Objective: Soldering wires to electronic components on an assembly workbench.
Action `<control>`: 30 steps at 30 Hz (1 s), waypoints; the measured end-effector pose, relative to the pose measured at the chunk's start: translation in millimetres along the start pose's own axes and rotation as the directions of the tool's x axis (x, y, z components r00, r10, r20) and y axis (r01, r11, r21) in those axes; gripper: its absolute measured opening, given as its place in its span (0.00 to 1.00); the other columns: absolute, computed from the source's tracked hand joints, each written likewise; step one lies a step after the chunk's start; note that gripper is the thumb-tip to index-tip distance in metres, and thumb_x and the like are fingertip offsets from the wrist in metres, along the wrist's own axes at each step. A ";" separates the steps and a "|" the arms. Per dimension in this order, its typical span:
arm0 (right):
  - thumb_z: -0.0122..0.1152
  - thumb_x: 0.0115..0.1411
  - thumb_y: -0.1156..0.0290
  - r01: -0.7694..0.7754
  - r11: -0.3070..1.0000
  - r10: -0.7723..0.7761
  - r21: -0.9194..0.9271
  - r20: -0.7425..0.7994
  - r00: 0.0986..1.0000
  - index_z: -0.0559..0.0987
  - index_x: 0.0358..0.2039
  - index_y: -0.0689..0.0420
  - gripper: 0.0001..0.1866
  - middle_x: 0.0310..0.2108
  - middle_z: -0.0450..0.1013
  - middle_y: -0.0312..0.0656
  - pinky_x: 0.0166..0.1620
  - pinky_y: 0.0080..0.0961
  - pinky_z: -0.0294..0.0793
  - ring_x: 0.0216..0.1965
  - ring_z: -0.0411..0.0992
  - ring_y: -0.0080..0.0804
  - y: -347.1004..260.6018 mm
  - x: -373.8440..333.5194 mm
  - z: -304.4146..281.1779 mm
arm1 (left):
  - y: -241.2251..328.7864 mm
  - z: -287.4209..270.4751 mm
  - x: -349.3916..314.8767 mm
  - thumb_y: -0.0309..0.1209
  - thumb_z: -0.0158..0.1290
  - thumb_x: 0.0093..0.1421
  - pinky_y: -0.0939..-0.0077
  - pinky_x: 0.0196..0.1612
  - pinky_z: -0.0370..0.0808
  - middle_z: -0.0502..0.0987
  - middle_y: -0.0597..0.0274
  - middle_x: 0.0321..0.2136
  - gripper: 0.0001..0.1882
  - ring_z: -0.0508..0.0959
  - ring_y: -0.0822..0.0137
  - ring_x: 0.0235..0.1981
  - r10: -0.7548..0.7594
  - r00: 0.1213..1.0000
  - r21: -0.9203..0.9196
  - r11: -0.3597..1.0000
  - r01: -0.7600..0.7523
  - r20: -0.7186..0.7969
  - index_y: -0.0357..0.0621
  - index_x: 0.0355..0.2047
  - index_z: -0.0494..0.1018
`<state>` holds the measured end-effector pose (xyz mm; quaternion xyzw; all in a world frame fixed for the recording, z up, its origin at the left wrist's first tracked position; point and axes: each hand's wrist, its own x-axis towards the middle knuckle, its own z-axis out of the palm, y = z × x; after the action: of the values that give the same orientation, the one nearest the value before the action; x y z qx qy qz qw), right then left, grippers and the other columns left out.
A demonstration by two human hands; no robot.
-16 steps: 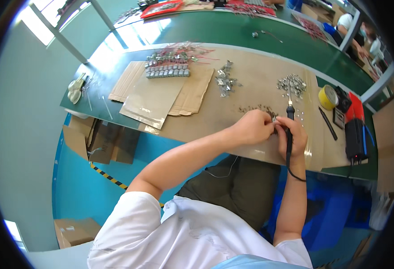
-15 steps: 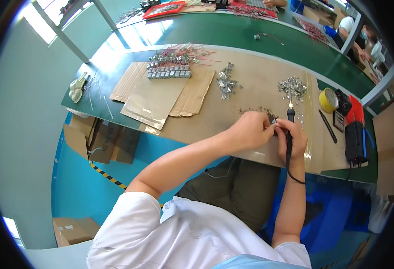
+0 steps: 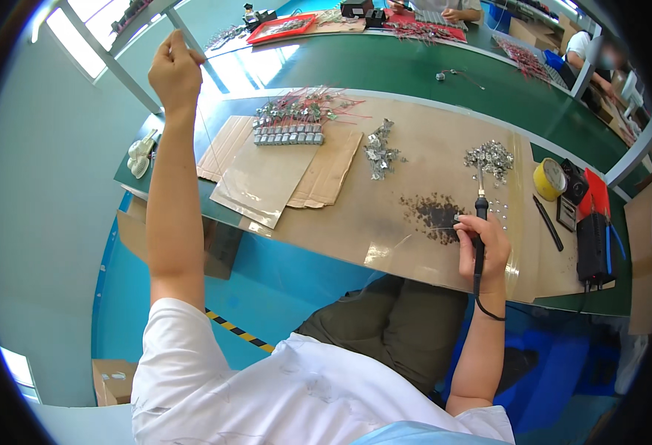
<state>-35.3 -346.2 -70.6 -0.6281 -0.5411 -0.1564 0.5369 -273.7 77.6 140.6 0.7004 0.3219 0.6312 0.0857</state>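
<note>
soldering iron [image 3: 480,206], slim, black-handled and metal-tipped, is held with a small silvery piece [image 3: 457,218] in the nearly closed right hand [image 3: 494,248], beside scattered dark-brown bits [image 3: 430,213] on the tan tabletop [image 3: 341,226], while the left hand [image 3: 176,74] is held high, fingers bunched, its grip too small to be told.

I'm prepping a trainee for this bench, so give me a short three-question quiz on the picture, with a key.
1. Short answer: which hand holds the slim black soldering iron with the metal shaft?

2. True or false: the round yellow container-like object is to the right of that soldering iron.

3. Multiple choice: where is the bare left hand?
A) Over the scattered dark brown specks
B) Raised toward the picture's upper left
C) Around the soldering iron

Key: 1. The right hand. 2. True. 3. B.
</note>
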 end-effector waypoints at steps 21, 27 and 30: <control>0.69 0.49 0.89 0.038 0.996 -0.039 -0.083 -0.013 0.999 0.82 0.38 0.56 0.18 0.26 0.74 0.44 0.28 0.31 0.70 0.25 0.72 0.42 -6.4 7.8 8.2 | -286.7 -373.6 -553.1 0.43 0.47 0.74 0.59 0.21 0.77 0.82 0.50 0.20 0.22 0.83 0.58 0.17 -0.997 0.082 0.854 0.051 0.518 0.009 0.36 0.41 0.80; 0.67 0.49 0.90 -0.051 0.995 0.054 -0.082 0.033 0.998 0.82 0.39 0.57 0.18 0.27 0.77 0.44 0.29 0.31 0.74 0.26 0.74 0.41 -0.4 4.0 5.4 | -50.6 -178.4 -337.0 0.46 0.54 0.71 0.73 0.17 0.70 0.77 0.60 0.13 0.29 0.76 0.70 0.13 -0.680 -0.295 0.738 0.580 0.344 0.672 0.35 0.19 0.77; 0.67 0.51 0.90 -0.002 0.992 0.004 -0.129 0.017 1.000 0.83 0.39 0.58 0.17 0.32 0.81 0.43 0.34 0.28 0.78 0.31 0.79 0.40 6.8 0.2 3.2 | 30.7 -123.1 -270.5 0.33 0.54 0.71 0.76 0.16 0.65 0.73 0.61 0.12 0.23 0.72 0.72 0.12 -0.062 0.230 -0.096 0.784 0.613 0.971 0.37 0.17 0.75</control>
<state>-30.7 -342.3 -75.1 -0.6635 -0.5337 -0.1849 0.4906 -377.7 -132.8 -44.3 0.7949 0.1986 0.1244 0.5597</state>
